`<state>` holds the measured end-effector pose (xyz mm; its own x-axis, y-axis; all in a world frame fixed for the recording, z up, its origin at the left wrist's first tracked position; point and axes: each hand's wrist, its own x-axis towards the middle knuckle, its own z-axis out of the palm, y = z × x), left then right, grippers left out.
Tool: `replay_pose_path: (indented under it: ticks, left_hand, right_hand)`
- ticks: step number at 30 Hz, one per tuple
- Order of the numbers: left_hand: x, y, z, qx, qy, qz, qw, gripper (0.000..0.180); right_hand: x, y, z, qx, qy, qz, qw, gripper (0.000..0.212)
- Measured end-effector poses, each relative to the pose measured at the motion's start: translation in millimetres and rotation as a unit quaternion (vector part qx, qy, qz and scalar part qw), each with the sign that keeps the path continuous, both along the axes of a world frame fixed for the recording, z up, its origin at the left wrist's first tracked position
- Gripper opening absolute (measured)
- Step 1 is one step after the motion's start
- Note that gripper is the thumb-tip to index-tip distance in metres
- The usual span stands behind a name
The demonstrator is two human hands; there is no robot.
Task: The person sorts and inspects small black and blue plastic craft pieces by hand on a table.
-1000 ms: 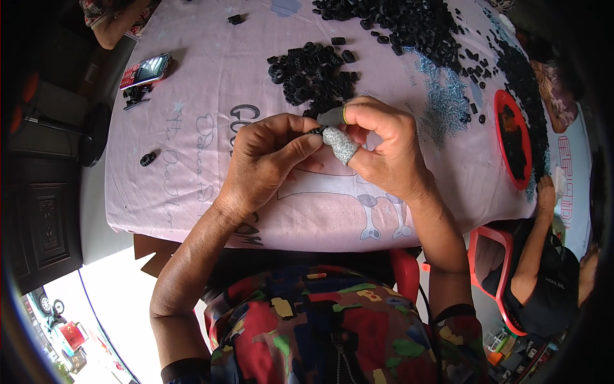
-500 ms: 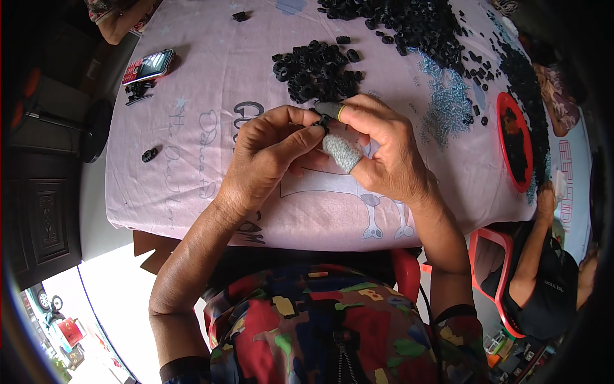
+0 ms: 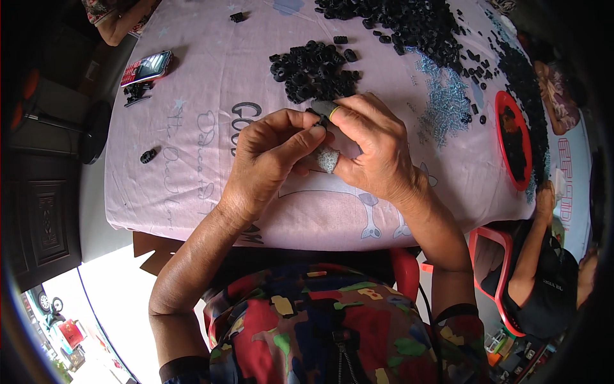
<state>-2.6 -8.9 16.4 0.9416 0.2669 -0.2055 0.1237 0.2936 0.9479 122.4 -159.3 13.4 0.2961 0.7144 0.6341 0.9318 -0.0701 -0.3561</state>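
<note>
My left hand (image 3: 262,153) pinches a small black plastic part (image 3: 318,121) between thumb and forefinger, just above the pink cloth. My right hand (image 3: 380,150) closes in on the same part from the other side. Its forefinger wears a dark finger cover (image 3: 323,109) with a yellow edge and presses at the part's top. A grey knitted cover (image 3: 327,159) wraps the right thumb, which lies just below the part. The fingers hide most of the part. Beyond the hands lies a pile of small black ribbed parts (image 3: 313,72).
Larger heaps of black pieces (image 3: 409,25) and clear bluish bits (image 3: 441,96) spread at the far right. A red tray (image 3: 501,144) holds dark pieces. At left are a red phone (image 3: 147,68) and a lone black part (image 3: 148,156). Other people sit along the table's sides.
My right thumb has moved left, closer to the part, and the right hand has shifted slightly left. My left hand keeps its pinch in nearly the same place.
</note>
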Motion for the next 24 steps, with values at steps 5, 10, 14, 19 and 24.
replay_pose_path:
  ticks: [5, 10, 14, 19, 24]
  left_hand:
    - [1, 0, -1, 0.015, -0.005, -0.026, 1.0, 0.026]
    - [1, -2, -5, 0.088, -0.011, -0.048, 0.995, 0.029]
    - [0, -8, -2, 0.093, 0.0, -0.006, 0.996, 0.027]
    - [-1, -11, -2, 0.095, 0.011, 0.014, 0.995, 0.026]
    - [-1, -11, -2, 0.091, 0.013, 0.017, 0.996, 0.025]
  right_hand:
    - [2, -1, 0, 0.012, -0.013, 0.0, 1.0, 0.039]
    - [0, -4, 0, -0.013, -0.026, 0.025, 0.999, 0.047]
    - [0, -2, -3, -0.003, -0.078, 0.015, 0.997, 0.044]
    - [-3, -2, -2, -0.004, -0.089, 0.013, 0.996, 0.042]
    - [-4, -2, -1, -0.009, -0.108, 0.011, 0.994, 0.04]
